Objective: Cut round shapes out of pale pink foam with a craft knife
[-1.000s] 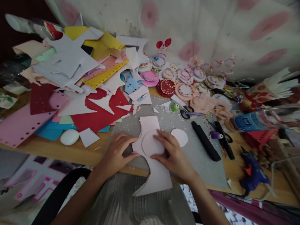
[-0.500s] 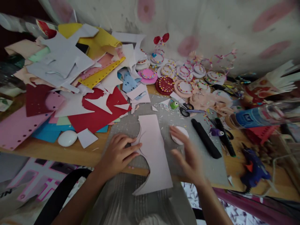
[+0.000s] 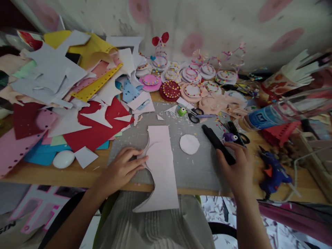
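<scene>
My left hand [image 3: 124,168] rests with fingers stretched out, tips on the left edge of a white craft sheet [image 3: 164,166]. Curved bites are cut from that sheet, a faint round outline shows on it, and its lower end overhangs the table edge. My right hand [image 3: 237,166] is open over the right part of the mat. Its thumb lies by a long black object [image 3: 212,138], and its fingers reach toward a small purple piece with an eye [image 3: 229,137] and a dark green-black pen-like tool [image 3: 240,136]. Between the hands lies a cut white disc [image 3: 190,144].
A grey cutting mat [image 3: 181,171] lies beneath. Coloured sheet scraps [image 3: 98,128] pile up at left beside a white egg-shaped thing [image 3: 63,159]. Scissors [image 3: 194,116] and several beaded small hats [image 3: 169,90] stand behind. At right are a bottle [image 3: 267,116] and a blue glue gun [image 3: 275,176].
My right hand has moved right from above the white disc to the long black object, uncovering the disc. My left hand stays on the sheet. The whole view has shifted a little.
</scene>
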{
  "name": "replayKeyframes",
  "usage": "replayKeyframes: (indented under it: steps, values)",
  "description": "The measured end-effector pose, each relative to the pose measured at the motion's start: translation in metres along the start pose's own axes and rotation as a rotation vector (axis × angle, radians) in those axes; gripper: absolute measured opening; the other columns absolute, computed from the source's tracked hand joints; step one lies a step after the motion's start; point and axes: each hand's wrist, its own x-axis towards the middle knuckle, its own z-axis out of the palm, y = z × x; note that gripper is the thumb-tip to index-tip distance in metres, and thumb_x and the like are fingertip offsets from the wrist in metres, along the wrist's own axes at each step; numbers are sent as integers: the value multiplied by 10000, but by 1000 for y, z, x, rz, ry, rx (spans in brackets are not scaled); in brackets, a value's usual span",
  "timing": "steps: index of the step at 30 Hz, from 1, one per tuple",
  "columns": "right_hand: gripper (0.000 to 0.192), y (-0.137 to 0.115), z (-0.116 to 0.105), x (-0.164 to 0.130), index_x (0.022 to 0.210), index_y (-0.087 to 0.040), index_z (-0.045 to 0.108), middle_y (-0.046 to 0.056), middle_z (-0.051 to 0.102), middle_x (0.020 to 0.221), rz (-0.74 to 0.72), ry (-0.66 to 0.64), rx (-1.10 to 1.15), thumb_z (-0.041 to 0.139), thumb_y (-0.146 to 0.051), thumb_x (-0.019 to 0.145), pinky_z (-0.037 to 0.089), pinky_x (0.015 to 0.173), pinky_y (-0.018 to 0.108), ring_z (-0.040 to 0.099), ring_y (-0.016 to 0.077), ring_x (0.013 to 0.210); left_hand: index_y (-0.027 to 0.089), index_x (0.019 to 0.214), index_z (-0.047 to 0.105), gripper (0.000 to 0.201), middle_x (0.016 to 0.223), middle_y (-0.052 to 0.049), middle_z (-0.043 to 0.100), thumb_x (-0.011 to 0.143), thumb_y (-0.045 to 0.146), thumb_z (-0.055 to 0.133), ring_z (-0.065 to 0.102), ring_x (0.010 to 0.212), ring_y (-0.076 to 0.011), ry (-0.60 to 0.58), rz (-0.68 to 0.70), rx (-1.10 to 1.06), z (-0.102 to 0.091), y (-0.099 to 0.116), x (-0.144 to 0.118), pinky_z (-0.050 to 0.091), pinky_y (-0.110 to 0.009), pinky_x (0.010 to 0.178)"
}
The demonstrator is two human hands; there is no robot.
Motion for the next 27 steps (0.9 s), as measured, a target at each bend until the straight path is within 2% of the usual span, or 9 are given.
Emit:
replayKeyframes:
  steps: [3,7,18,23,27]
  values:
    - [372,9,8,-1,1123,-148,612,157,648,1056,15,-40,-68,601,-412,861,455,887,496,577,321,1020,243,1242,605,337,1102,-60,597,919,152,580,536,1083,-196,-24,43,8,-3,-4,4,506,-366,926]
    - [360,12,15,-5,1141,-132,609,161,651,1048,18,-16,-85,571,-388,890,453,880,475,575,312,1003,234,1211,628,280,1085,-68,609,942,210,550,554,1075,-198,-28,74,27,-6,-5,10,524,-366,909]
    - [303,9,11,-5,1110,-144,607,149,647,1003,69,13,-25,530,-368,921,470,845,443,584,290,945,266,1220,626,289,1138,-63,611,949,216,540,568,1093,-197,-113,25,19,-11,-3,20,511,-386,946]
    - [331,8,13,-4,1102,-141,610,147,640,999,75,-6,-14,557,-391,893,466,832,454,574,297,941,269,1306,545,364,1228,-65,598,943,237,548,552,1156,-208,-141,-77,11,-12,-1,17,473,-389,1014]
    - [317,9,13,-4,1094,-149,610,135,639,982,67,4,9,556,-385,889,462,831,444,572,284,927,241,1412,391,491,1350,-101,531,940,254,527,492,1262,-244,-76,-208,2,-12,16,11,439,-433,1058]
